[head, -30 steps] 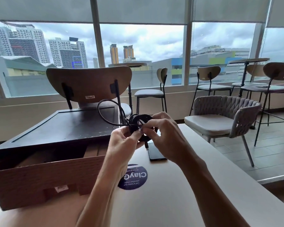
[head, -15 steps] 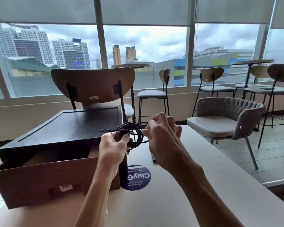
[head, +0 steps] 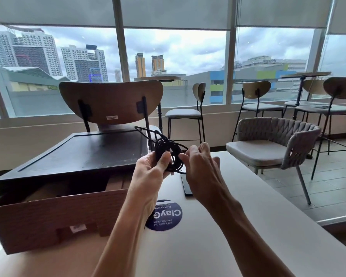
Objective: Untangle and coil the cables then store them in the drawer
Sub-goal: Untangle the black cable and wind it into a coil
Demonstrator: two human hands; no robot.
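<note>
A black cable (head: 168, 150) wound into a small coil hangs in the air above the table, with a loose loop sticking up toward the chair back. My left hand (head: 151, 172) grips the coil from the left, thumb pressed on it. My right hand (head: 201, 170) pinches a strand at the coil's right side. At the left, a brown wooden drawer (head: 54, 216) stands pulled open from a small dark-topped cabinet (head: 84, 154); its inside is mostly hidden by its front panel.
A dark phone (head: 186, 186) lies on the beige table (head: 238, 226) under my right hand, near a round blue sticker (head: 165, 216). A wooden-backed chair (head: 110, 102) stands behind the cabinet. A woven grey armchair (head: 272, 142) and bar stools stand to the right.
The cable's big loop has shrunk into the coil over the second. My hands stay together on the coil, and the right hand has shifted from over it to pinching its right side.
</note>
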